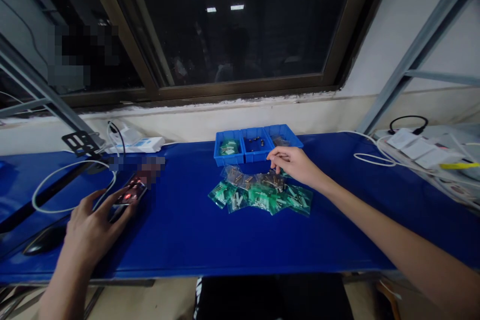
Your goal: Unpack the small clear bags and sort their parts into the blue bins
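Observation:
My left hand (93,225) has its fingers and thumb around the lower end of a smartphone (131,192) with a lit screen, at the left of the table. My right hand (288,162) is pinched closed over the far edge of a pile of small clear bags, just in front of the blue bins; anything between its fingertips is too small to make out. Green-and-white bags (262,197) form the nearer row, and bags with brass-coloured pins (240,176) lie behind them. Three blue bins hold green bags (229,147), small dark parts (255,142) and clear bags (280,141).
The blue table (210,245) runs below a dark window. A black computer mouse (45,240), a white cable (41,185) and a power strip (146,144) are at the left. White adapters (412,147) and cables lie at the right beside a metal post (401,80).

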### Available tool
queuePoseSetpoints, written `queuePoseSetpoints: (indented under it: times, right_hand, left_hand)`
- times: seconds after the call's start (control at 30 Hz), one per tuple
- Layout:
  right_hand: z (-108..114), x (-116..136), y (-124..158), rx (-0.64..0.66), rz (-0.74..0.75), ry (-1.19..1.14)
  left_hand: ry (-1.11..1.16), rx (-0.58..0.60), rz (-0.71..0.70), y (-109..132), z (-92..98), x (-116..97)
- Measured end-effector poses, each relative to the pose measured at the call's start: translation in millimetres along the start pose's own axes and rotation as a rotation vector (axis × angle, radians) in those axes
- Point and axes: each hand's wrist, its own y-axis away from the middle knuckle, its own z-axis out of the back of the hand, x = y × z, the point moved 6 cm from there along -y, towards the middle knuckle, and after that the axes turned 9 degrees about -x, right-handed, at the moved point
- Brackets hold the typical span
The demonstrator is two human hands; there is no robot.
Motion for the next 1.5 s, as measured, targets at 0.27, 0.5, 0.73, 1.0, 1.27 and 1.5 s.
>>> queuePoseSetpoints:
  times: [0.27, 0.5, 0.73, 1.0, 1.27, 1.5]
  right_hand:
    - [0, 2, 1, -0.003, 0.011, 0.002]
    - [0, 2, 1, 0.000, 0.013, 0.003]
    - [1, 2, 0, 0.003, 0.003, 0.024]
    - [5, 0, -2, 0.108, 0.100, 0.317]
    - [6, -11, -3, 0.189, 0.212, 0.487]
    - [4, -18, 0, 0.246, 0.262, 0.489]
  left_hand:
    - [-0.094, 0.041, -0.097, -17, -9.1, -6]
    - [-0.147, 0.121, 0.053, -14, -13.2, 11]
    - [0.018, -0.105, -0.011, -15, 10.7, -12]
    - [0.607, -0.134, -0.250, -30, 60.7, -149]
    - [0.729, 0.200, -0.747, -42, 32.3, -290]
    - [0.733, 0.215, -0.803, -41, -6.8, -323]
